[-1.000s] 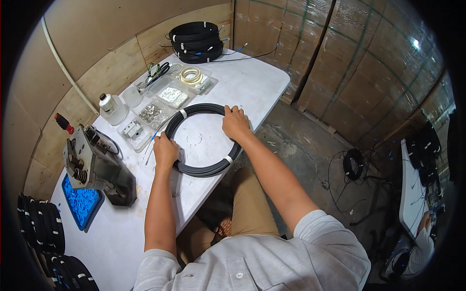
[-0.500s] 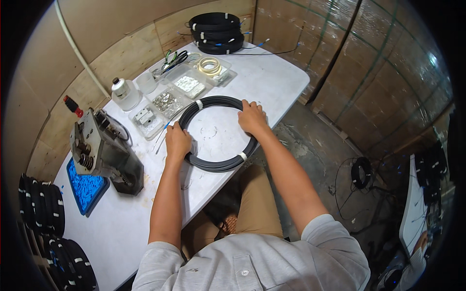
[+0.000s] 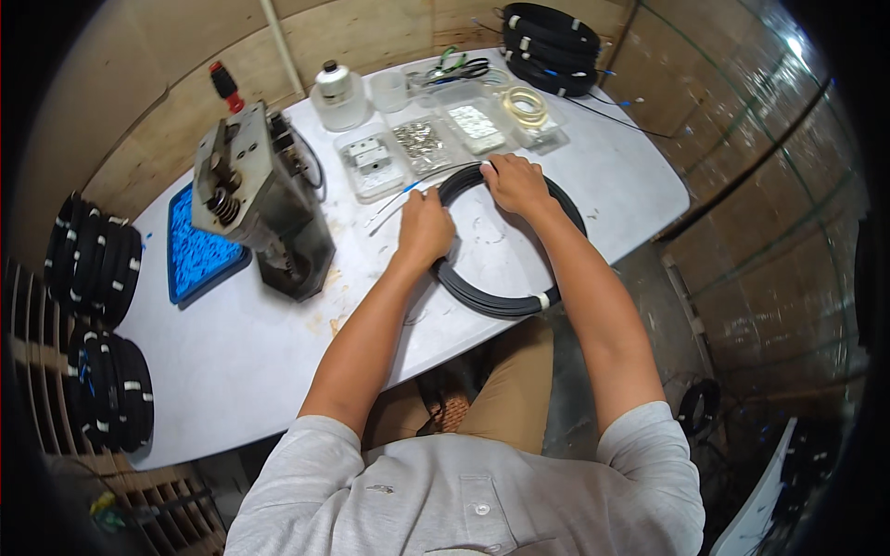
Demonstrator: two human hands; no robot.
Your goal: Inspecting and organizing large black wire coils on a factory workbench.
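Observation:
A black cable coil (image 3: 484, 301) lies flat on the white table in front of me, bound with white ties. My left hand (image 3: 426, 232) is closed round its left side. My right hand (image 3: 517, 185) grips the far side, its fingers at a white tie there; part of that tie is hidden. From the coil's far left a loose cable end with a blue connector (image 3: 412, 186) and a thin white tip sticks out, close to my left fingertips.
Beyond my hands stand clear trays of small metal parts (image 3: 419, 144), white pieces and tape rolls (image 3: 525, 107), plus a white bottle (image 3: 335, 83). A metal press (image 3: 264, 204) and a blue tray (image 3: 209, 273) are at left. More black coils (image 3: 552, 46) are stacked at the back and left.
My right hand has gone from the coil's right side to its far side, by the white tie. My left hand keeps its hold. The view has turned left.

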